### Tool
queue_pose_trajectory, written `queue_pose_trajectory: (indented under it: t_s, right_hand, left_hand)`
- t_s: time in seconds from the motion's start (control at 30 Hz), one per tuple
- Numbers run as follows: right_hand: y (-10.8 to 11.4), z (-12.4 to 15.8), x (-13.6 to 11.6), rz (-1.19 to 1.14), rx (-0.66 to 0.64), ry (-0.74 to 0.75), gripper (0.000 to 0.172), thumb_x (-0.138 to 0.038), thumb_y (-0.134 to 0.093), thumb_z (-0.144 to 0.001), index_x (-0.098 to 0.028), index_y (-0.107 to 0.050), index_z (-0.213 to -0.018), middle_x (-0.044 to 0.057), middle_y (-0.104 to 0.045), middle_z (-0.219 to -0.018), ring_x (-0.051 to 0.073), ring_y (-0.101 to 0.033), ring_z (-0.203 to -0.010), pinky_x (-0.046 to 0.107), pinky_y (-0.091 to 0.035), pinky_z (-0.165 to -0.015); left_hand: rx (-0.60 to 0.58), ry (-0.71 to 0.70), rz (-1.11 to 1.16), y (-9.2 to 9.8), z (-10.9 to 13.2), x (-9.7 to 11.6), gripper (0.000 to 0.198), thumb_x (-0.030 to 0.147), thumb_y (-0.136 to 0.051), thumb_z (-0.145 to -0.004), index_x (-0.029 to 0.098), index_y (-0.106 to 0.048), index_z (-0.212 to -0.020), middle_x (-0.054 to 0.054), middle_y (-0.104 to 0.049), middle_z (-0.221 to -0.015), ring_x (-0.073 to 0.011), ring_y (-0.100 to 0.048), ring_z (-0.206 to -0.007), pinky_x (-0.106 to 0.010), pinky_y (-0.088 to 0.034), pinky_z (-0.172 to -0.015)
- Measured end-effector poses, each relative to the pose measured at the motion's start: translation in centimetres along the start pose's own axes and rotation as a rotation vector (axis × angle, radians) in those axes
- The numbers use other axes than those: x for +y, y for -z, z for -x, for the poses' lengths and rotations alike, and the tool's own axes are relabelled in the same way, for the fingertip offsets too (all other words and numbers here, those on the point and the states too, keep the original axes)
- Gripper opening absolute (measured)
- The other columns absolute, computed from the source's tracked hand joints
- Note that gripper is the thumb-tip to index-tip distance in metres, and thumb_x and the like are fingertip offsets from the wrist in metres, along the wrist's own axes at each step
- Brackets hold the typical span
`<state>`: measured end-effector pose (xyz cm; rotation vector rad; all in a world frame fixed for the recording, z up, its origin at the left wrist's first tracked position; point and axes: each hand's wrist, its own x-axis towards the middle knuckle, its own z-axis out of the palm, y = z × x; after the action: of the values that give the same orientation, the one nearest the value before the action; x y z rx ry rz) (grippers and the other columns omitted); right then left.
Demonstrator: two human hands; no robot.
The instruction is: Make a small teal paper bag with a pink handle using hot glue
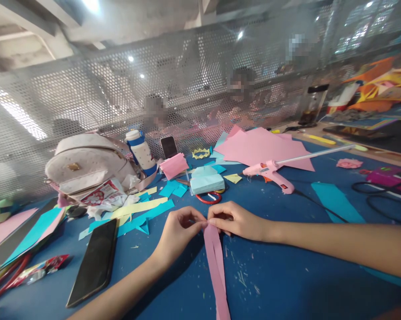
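Note:
A long pink paper strip [216, 271] hangs down toward the near edge of the view, its two layers slightly parted near the top. Its upper end is pinched between the fingertips of my left hand [183, 226] and my right hand [238, 220], which meet there. Just beyond my fingers lie red-handled scissors [208, 198], partly under a light blue paper block [207, 181]. A pink glue gun [270, 173] with a clear glue stick in it rests past my right hand.
A black phone [95, 260] lies left of my left arm. Blue and yellow paper scraps [147, 208], a white backpack [87, 160] and a bottle [140, 151] stand behind it. Pink sheets [263, 149] lie at the back, before a perforated metal screen [193, 80]. A black cord [320, 204] crosses the right side.

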<state>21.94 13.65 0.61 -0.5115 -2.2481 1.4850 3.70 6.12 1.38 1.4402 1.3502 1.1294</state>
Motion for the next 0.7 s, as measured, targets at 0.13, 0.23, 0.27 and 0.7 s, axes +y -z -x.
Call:
queue_pose_trajectory:
  t_s: [0.13, 0.23, 0.27, 0.7]
  right_hand:
    - [-0.02, 0.0, -0.03, -0.013, 0.005, -0.013, 0.02, -0.03, -0.05, -0.092, -0.015, -0.057, -0.08, -0.004, -0.049, -0.064, 0.007, -0.044, -0.051, 0.02, -0.035, -0.049]
    - [-0.06, -0.04, 0.03, -0.02, 0.029, -0.016, 0.023, -0.034, -0.049, -0.093, -0.016, -0.056, -0.081, -0.004, -0.049, -0.063, 0.006, -0.044, -0.049, 0.019, -0.035, -0.048]
    - [-0.06, -0.05, 0.05, -0.023, 0.039, -0.018, 0.023, -0.035, -0.049, -0.093, -0.016, -0.055, -0.081, -0.004, -0.05, -0.063, 0.006, -0.043, -0.049, 0.019, -0.034, -0.047]
    - [-0.03, -0.25, 0.23, -0.082, 0.099, -0.047, 0.029, -0.042, -0.048, -0.093, -0.016, -0.051, -0.079, -0.005, -0.048, -0.06, 0.006, -0.042, -0.044, 0.02, -0.032, -0.044]
  left_hand:
    - [0.022, -0.011, -0.019, 0.03, 0.12, -0.03, 0.009, 0.022, -0.068, -0.074, 0.014, -0.066, -0.071, -0.002, -0.065, -0.071, -0.013, -0.057, -0.067, -0.024, -0.044, -0.063]
    - [0.0, -0.01, 0.021, 0.02, 0.02, -0.15, 0.012, 0.025, -0.07, -0.074, 0.015, -0.066, -0.075, -0.001, -0.064, -0.072, -0.0125, -0.057, -0.067, -0.023, -0.044, -0.063]
    - [-0.011, 0.004, 0.04, 0.01, -0.03, -0.22, 0.014, 0.027, -0.071, -0.074, 0.014, -0.065, -0.075, -0.001, -0.064, -0.07, -0.0118, -0.056, -0.065, -0.023, -0.043, -0.061]
    - [-0.019, 0.031, 0.106, 0.11, -0.26, -0.5, 0.019, 0.031, -0.077, -0.069, 0.015, -0.067, -0.073, -0.001, -0.066, -0.067, -0.0104, -0.056, -0.059, -0.021, -0.041, -0.056]
